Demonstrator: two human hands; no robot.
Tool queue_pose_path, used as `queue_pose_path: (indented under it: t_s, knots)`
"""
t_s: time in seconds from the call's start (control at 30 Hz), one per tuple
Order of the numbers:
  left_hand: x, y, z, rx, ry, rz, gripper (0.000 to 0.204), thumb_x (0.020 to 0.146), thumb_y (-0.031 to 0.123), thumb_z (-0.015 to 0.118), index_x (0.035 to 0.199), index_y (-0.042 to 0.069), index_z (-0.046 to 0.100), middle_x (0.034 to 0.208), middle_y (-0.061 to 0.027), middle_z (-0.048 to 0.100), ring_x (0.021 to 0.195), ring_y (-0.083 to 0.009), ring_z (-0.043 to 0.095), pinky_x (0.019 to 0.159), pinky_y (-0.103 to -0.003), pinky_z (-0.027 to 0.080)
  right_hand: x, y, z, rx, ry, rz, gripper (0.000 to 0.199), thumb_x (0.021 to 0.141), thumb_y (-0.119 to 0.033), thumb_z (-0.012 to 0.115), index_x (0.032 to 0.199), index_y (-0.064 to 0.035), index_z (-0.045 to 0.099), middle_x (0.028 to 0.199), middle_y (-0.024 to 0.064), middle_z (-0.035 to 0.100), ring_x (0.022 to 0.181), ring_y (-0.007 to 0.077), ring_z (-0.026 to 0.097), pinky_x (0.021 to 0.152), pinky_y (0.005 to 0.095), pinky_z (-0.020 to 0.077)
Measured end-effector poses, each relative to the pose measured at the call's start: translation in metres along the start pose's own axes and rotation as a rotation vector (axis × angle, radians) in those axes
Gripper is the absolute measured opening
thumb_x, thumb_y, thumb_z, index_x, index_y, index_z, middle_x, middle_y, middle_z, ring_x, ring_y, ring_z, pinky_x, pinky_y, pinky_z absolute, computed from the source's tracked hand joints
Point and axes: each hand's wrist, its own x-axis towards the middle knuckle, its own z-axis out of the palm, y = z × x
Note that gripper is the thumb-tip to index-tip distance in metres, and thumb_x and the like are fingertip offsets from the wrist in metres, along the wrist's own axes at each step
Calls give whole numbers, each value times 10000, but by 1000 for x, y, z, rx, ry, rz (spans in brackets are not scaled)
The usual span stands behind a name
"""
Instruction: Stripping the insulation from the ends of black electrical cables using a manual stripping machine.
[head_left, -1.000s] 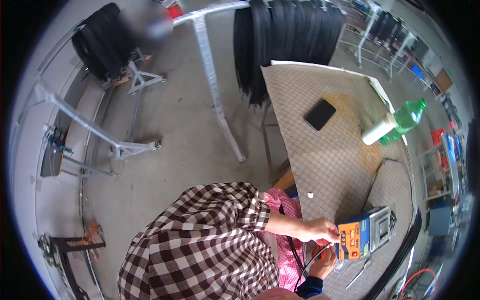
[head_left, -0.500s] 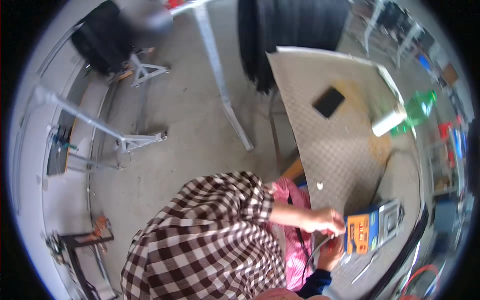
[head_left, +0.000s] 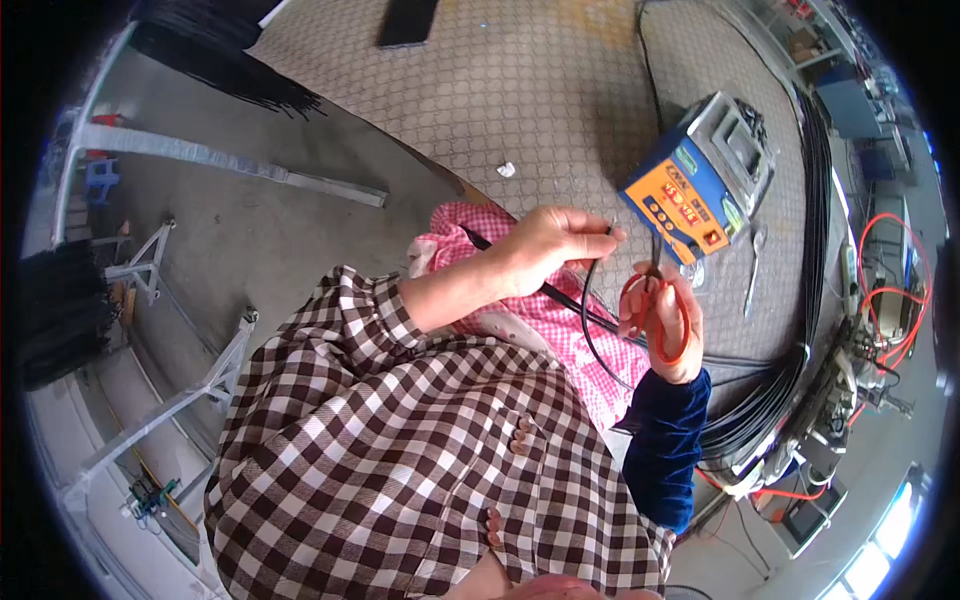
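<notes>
My left hand (head_left: 548, 248) pinches the end of a thin black cable (head_left: 587, 318) between thumb and fingers. The cable hangs from there in a curve toward my lap. My right hand (head_left: 672, 325) is closed round a pair of scissors (head_left: 683, 352) with red loop handles; their dark blades point away from me, toward the box. Just beyond the hands stands a blue and orange box-shaped device (head_left: 672, 205) with red lit displays, round buttons and a metal top. A pink checked cloth (head_left: 600, 372) lies over my lap, with black cable across it.
The patterned table top (head_left: 480, 110) carries a black phone (head_left: 408, 22), a white scrap (head_left: 506, 170) and a metal spoon-like tool (head_left: 754, 272). A thick bundle of black cables (head_left: 818, 200) runs along the right edge. At the left, a metal frame leg (head_left: 230, 165) stands on the floor.
My view has turned right and nearer the table, so the box and hands appear more central. The hands, close together before, are now farther apart, and the red scissors show clearly.
</notes>
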Motion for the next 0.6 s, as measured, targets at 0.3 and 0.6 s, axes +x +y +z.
queue_pose_path:
  t_s: [0.3,0.6]
  knots:
    - [-8,2,3,16,20,0,201,801,111,613,972,4,615,847,-33,621,740,-74,556,678,-190,449,-1,-3,12,-67,-70,124,361,865,-246,535,1077,41,477,638,18,483,518,69,437,468,186,352]
    - [-10,5,7,56,18,16,250,825,150,587,1027,3,593,701,28,549,584,-19,444,523,-151,373,0,-3,16,-146,-77,125,405,873,-310,502,1063,47,471,664,52,490,491,80,428,424,173,325]
